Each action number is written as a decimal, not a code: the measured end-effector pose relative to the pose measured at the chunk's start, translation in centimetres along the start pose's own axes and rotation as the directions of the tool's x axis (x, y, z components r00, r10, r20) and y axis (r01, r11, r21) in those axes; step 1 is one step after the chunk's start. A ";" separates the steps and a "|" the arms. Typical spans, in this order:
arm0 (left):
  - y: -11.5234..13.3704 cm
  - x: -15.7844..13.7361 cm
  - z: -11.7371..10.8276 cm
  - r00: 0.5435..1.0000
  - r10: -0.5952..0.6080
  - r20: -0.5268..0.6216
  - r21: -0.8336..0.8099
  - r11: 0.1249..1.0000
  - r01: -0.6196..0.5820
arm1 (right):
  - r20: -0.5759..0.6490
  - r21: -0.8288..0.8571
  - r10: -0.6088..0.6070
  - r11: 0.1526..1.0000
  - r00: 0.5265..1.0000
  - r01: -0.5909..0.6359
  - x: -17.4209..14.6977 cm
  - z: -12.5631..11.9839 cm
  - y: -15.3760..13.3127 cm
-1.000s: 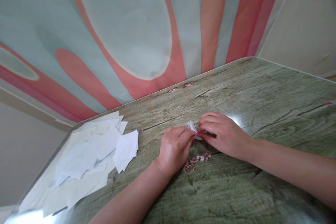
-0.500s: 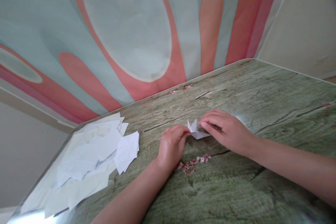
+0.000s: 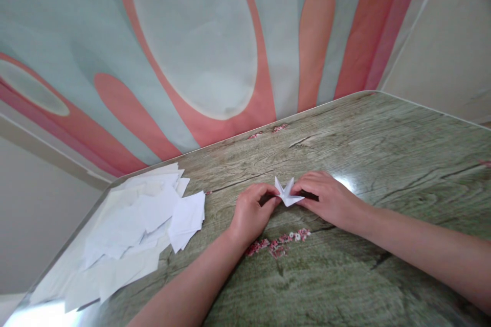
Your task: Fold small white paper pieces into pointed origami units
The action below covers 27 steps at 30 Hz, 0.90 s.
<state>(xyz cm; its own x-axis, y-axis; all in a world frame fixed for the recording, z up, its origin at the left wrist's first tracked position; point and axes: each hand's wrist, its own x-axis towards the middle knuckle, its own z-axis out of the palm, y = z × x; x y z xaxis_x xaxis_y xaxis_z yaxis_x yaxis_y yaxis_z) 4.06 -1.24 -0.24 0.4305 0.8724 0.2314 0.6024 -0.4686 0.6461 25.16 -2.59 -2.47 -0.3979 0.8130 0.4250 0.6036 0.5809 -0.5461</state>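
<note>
Between my hands is a small folded white paper figure (image 3: 287, 198), with pointed tips sticking up and one point stretching to the right. My left hand (image 3: 253, 210) pinches its left side between thumb and fingers. From the right, my right hand (image 3: 326, 195) grips the other side, thumb below and fingers curled above. Part of the paper is covered by the fingertips. Both hands are low over the wood-patterned table (image 3: 345, 276).
Left of my hands lies a loose, overlapping pile of white paper sheets (image 3: 130, 219). A smaller stack of cut paper (image 3: 187, 217) sits at its right edge. Behind the table's far edge hangs a wall covering (image 3: 199, 25) with pink and grey shapes.
My right hand has closed in on the paper figure and now grips its right side. The figure's upright tips have spread further apart. The view has shifted slightly.
</note>
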 end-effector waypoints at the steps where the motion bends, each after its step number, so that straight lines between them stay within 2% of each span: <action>1: 0.1 0.0 0.1 1.000 -0.012 0.000 -0.026 1.000 0.012 | -0.012 0.007 -0.011 1.000 1.000 0.011 0.0 0.0 0.0; 3: 0.4 0.0 0.2 0.998 -0.057 -0.012 -0.080 0.995 0.056 | -0.037 0.047 0.001 0.999 0.999 0.000 0.1 0.0 0.0; 6: 0.5 0.0 0.3 0.988 -0.151 -0.038 -0.191 0.971 0.141 | -0.063 0.220 0.139 0.968 0.988 -0.122 0.2 -0.4 -0.4; 9: 0.4 -0.1 0.3 0.980 -0.195 -0.037 -0.344 0.923 0.170 | 0.022 0.436 0.312 0.852 0.950 -0.290 0.4 -0.7 -0.8; 12: 0.4 -0.2 0.2 0.982 -0.188 -0.008 -0.486 0.859 0.161 | 0.161 0.544 0.405 0.725 0.900 -0.423 0.4 -0.7 -0.9; 15: 0.6 -0.3 0.3 0.982 -0.185 0.041 -0.578 0.797 0.174 | 0.196 0.595 0.419 0.668 0.886 -0.448 0.2 -0.5 -1.1; 21: 1.4 -0.4 0.4 0.962 -0.254 0.100 -0.648 0.717 0.257 | 0.220 0.598 0.431 0.650 0.875 -0.470 0.2 -0.6 -2.1; 25: 1.9 -0.2 0.6 0.956 -0.280 0.089 -0.739 0.625 0.252 | 0.198 0.598 0.484 0.629 0.852 -0.496 0.4 -0.6 -2.7; 27: 2.0 -0.1 0.7 0.952 -0.291 0.091 -0.765 0.592 0.254 | 0.182 0.636 0.507 0.593 0.843 -0.494 0.5 -0.5 -2.8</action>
<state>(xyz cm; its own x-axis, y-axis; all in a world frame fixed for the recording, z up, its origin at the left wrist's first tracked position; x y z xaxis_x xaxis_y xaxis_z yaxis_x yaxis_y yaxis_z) 5.71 -2.36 0.56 0.2954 0.9548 -0.0341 -0.0485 0.0506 0.9975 23.57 -3.84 -0.36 -0.1550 0.9867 -0.0500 0.1149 -0.0323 -0.9929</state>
